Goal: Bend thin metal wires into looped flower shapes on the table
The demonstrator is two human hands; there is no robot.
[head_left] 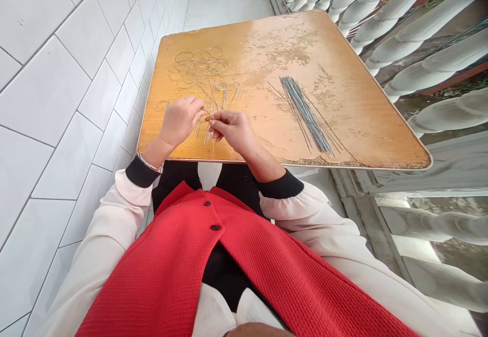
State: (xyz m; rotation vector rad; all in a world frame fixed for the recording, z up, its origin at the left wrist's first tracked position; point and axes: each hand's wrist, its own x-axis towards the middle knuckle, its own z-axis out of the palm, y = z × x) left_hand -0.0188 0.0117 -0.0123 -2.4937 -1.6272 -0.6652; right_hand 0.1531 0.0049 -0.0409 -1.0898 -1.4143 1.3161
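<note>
Near the table's front edge, my right hand (231, 126) pinches a thin metal wire (213, 149) whose straight end hangs down past the edge. My left hand (181, 118) meets it from the other side, thumb and fingertips closed at the wire's upper part. The fingertips of both hands nearly touch and hide the exact point of grip. Just beyond them lies a loose pile of bent wires (202, 67) with round loops and curls. Several looped wires with straight stems (224, 93) rest beside my right fingers.
A bundle of straight grey wires (307, 113) lies on the right half of the worn wooden table (263, 47), with a few strays alongside. A white tiled wall (76, 72) runs close on the left. White balusters (404, 47) stand along the right.
</note>
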